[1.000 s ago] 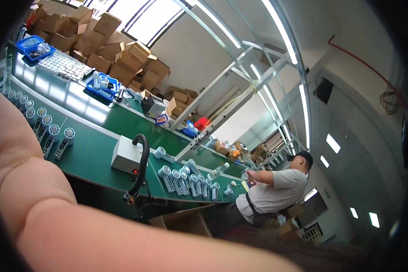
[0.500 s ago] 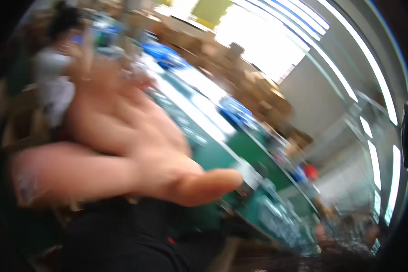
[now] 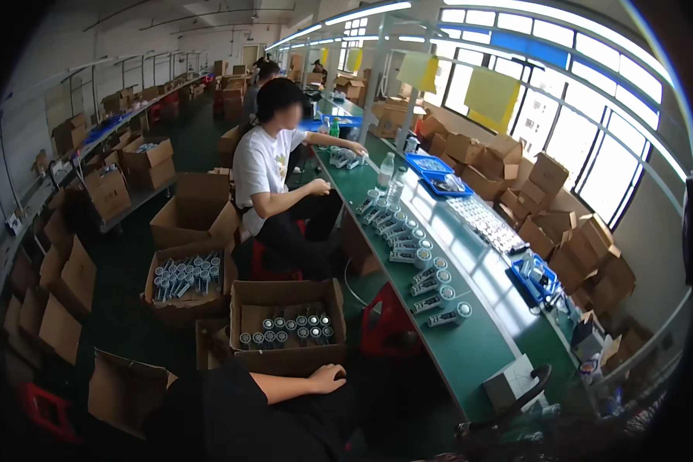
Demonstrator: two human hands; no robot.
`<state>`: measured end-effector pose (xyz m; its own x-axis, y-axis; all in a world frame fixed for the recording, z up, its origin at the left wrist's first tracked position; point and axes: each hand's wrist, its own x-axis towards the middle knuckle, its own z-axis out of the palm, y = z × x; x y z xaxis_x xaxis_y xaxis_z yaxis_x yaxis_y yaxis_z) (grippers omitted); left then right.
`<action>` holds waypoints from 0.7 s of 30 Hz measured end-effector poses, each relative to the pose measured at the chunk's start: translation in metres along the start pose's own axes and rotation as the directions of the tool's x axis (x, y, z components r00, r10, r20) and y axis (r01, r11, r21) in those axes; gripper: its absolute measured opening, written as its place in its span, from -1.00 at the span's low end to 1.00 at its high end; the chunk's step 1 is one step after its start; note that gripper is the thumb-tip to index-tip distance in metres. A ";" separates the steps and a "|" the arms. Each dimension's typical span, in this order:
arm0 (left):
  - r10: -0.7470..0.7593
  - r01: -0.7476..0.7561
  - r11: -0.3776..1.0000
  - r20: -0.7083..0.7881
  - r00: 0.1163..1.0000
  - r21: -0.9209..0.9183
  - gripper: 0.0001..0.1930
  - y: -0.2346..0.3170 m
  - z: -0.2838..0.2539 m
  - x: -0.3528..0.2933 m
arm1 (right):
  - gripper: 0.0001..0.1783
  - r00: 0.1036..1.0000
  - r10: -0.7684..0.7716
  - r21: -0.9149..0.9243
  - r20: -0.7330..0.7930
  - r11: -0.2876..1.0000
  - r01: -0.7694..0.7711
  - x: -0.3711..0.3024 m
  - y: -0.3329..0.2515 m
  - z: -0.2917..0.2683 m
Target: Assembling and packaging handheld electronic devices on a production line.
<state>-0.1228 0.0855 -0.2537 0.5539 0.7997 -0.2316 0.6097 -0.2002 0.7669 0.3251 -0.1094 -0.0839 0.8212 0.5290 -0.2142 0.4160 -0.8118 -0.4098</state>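
My left hand rests low at the centre, over my dark-clothed leg, its fingers loosely curled with nothing seen in them. Its bare forearm comes out of a black sleeve. Just beyond it stands an open cardboard box holding rows of grey, round-headed handheld devices. To its right, a line of similar devices lies along the green workbench. My right hand is out of view.
A co-worker in a white shirt sits at the bench, one hand reaching over devices. Another filled box stands left. Red stools, clear bottles, blue trays and a pale block with a dark curved handle are around.
The blurred, spread hand that filled the left and centre close to the camera is gone from there. The view has steadied and tilted, and my left hand now lies over my leg.
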 end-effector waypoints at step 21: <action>0.177 0.029 0.712 -0.219 0.960 0.702 -0.41 0.082 0.123 0.113 | -0.65 0.246 0.961 0.273 0.126 0.205 -0.940 -0.280 0.523 0.261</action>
<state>0.0593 0.0896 -0.2908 0.5153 0.8558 0.0443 0.8478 -0.5167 0.1192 0.2105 -0.6175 -0.4699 0.5530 -0.6188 -0.5579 -0.7930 -0.5963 -0.1247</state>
